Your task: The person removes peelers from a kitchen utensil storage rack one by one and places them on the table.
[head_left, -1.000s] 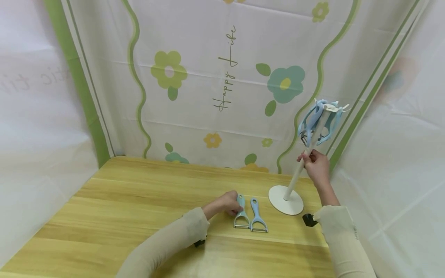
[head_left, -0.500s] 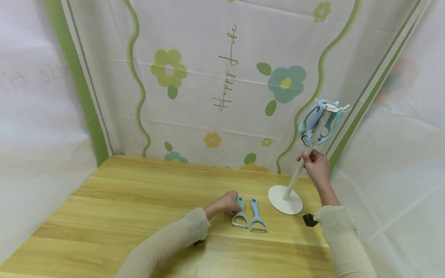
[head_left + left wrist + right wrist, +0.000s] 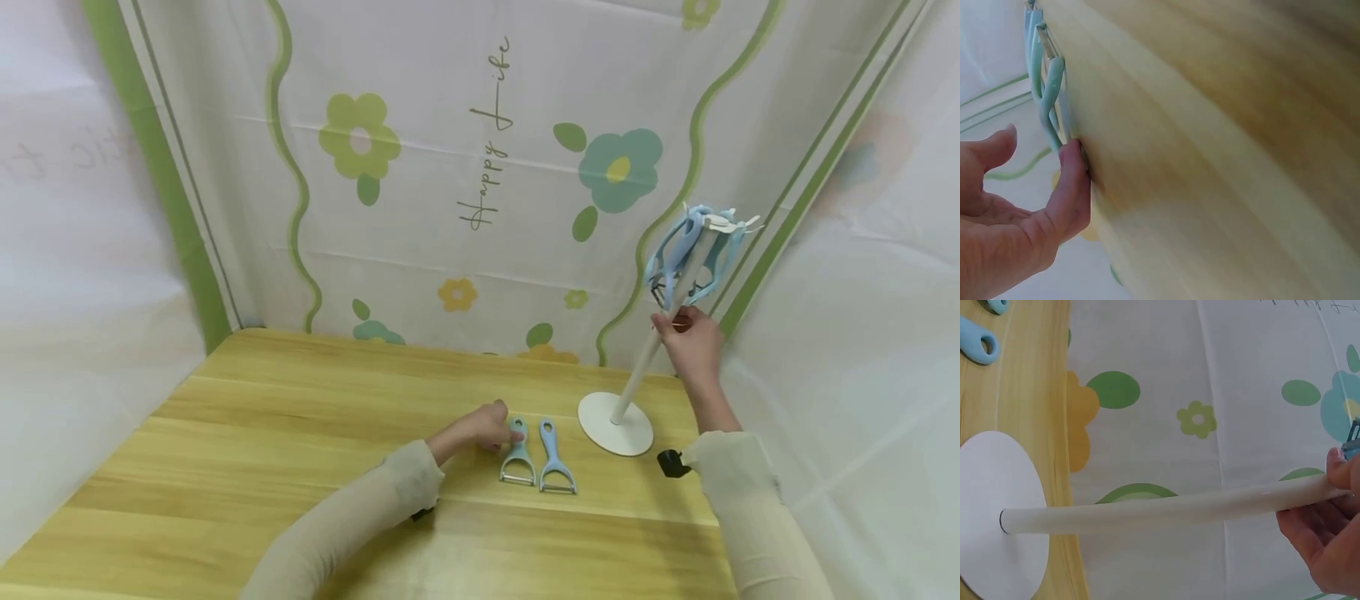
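Note:
My left hand (image 3: 482,427) is beside the green peeler (image 3: 517,454), which lies flat on the table; in the left wrist view the fingertips (image 3: 1072,153) touch its handle end and the thumb stands apart. A light blue peeler (image 3: 551,454) lies just to its right, both blades toward me. Thumb and fingers of my right hand (image 3: 693,346) pinch the pole (image 3: 637,375) of a white stand below its top. Several blue and green peelers (image 3: 678,250) hang from the stand's hooks. The right wrist view shows the hand (image 3: 1335,531) round the pole (image 3: 1147,514).
The stand's round white base (image 3: 615,425) rests on the wooden table (image 3: 300,417) near its back right. A white curtain with flowers (image 3: 420,208) hangs behind the table, with pale sheets at both sides.
The green peeler has shifted slightly left, and my left thumb has come off its handle. My right hand has moved slightly up the pole. The head view has tilted a little.

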Motion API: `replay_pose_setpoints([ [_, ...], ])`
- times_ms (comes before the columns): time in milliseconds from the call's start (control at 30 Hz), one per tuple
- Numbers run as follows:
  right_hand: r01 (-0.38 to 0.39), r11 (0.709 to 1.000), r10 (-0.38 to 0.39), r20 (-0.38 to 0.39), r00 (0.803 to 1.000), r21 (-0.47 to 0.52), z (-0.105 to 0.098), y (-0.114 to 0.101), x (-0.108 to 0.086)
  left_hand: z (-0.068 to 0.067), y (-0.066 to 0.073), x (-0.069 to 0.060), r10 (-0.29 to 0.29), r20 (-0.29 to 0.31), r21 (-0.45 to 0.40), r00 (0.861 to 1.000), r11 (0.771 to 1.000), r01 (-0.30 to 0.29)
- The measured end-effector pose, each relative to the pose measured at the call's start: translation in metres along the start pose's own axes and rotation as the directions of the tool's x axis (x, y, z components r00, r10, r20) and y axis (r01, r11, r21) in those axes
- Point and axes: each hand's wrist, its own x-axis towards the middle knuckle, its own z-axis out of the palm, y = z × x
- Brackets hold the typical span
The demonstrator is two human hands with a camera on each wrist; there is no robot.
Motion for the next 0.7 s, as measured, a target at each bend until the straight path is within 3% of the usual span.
replay_pose_setpoints([
  [133,0.033,0.996,-0.039,-0.069,0.997,-0.084,0.0036,-0.0049,0.0004,-0.0035,-0.0015,0.0005,0.019,0.009,0.013,1.000,1.000,-0.019],
  [267,0.033,0.993,-0.043,-0.092,0.995,-0.113,0.0065,-0.0086,0.0012,-0.0063,-0.0022,-0.0002,0.059,0.006,0.026,0.998,0.998,-0.059],
  [500,0.022,0.999,-0.025,-0.097,0.995,-0.030,0.0069,-0.0107,0.0023,-0.0091,-0.0012,-0.0024,0.100,0.003,0.049,0.995,0.994,-0.100],
  [700,-0.008,0.996,0.007,0.006,1.000,0.085,0.0029,-0.0085,0.0050,-0.0107,-0.0015,-0.0017,0.115,-0.014,0.029,0.993,0.993,-0.114],
])
